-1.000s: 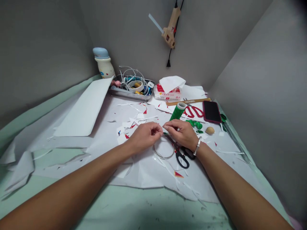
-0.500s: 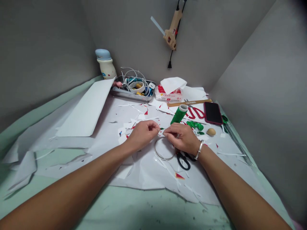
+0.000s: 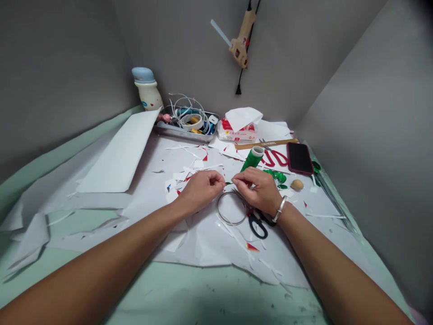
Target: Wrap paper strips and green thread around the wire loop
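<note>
Left fingers (image 3: 214,175) pinching small green piece (image 3: 228,183); right fingers (image 3: 241,187) closed, contents unclear.

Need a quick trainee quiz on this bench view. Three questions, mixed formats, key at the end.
1. True or false: a small green piece shows between the left hand and the right hand.

2. Which of these hangs against the wall?
A) phone
B) glue gun
C) ruler

3. Fill in the colour: the scissors nearest the right hand have ____ handles.

Key: 1. True. 2. B. 3. Black.
</note>
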A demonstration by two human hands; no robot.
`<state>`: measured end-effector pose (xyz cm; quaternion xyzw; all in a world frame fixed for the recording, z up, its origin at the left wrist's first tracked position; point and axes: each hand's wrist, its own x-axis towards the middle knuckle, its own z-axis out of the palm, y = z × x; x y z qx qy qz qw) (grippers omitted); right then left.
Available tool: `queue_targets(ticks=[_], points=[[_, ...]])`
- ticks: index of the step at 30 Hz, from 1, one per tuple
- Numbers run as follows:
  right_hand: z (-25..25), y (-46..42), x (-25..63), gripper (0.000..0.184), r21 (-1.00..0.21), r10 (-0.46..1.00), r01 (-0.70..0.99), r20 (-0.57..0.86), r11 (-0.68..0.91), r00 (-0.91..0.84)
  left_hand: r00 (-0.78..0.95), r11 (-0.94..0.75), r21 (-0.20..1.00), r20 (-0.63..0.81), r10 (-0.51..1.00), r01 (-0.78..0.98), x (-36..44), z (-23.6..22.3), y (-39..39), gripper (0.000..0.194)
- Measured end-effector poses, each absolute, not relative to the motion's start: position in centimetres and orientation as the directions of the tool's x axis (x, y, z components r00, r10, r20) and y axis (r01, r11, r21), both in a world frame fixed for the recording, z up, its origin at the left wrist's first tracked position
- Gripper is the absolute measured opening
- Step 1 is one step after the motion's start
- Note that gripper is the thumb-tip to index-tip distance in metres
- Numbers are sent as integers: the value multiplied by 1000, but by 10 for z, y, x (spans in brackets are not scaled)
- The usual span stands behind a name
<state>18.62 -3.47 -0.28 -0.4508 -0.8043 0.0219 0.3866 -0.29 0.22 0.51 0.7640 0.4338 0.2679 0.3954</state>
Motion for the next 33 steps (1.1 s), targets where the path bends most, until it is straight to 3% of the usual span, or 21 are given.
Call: queue_targets(ticks=[10,20,24,29,33], points=[[-5,-32,186,12,-429,779,699,552,572,-299,509,-301,836,30,861,460,-1,8,-2,15],[-12,-27,192,15,-694,901,575,350,432,-255,534,-294,882,58,844,368,-3,5,2,17],[-9,-32,189,14,-605,869,623,355,495,-345,450,-286,863,78,890,416,-4,8,4,16],[1,-39,185,14,-398,770,683,498,612,-399,433,-310,818,84,898,484,-3,7,3,17],[3,-37,188,15,-375,739,687,570,623,-359,493,-338,806,67,867,485,-2,4,0,16]])
